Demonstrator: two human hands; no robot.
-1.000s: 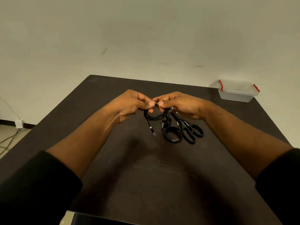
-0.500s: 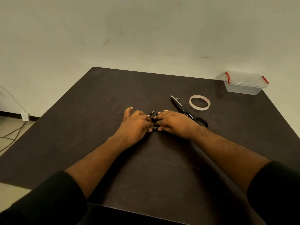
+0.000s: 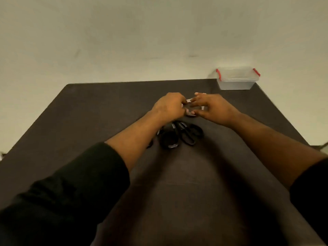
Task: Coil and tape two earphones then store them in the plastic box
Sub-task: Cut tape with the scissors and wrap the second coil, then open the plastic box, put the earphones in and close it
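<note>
Left grip: left hand (image 3: 169,106) has its fingers curled onto the tape roll (image 3: 190,113), pinching its near-left edge.
Right grip: right hand (image 3: 212,108) meets the roll from the other side, fingers bent over it, fingertips touching its rim; a firm pinch or only a touch, I cannot tell through the blur.
Tape roll: pale ring, mostly hidden between the two hands, low over the surface (image 3: 88,112), past its middle.
Earphones (image 3: 168,137): black coil lying on the surface, just nearer than the hands, partly under the left forearm.
Scissors (image 3: 190,133): black handles touching the coil's right side; blades hidden.
Box (image 3: 236,79): clear plastic, lid on, red clips, at the far right corner, well apart from the hands.
Sleeves: dark, on both forearms.
</note>
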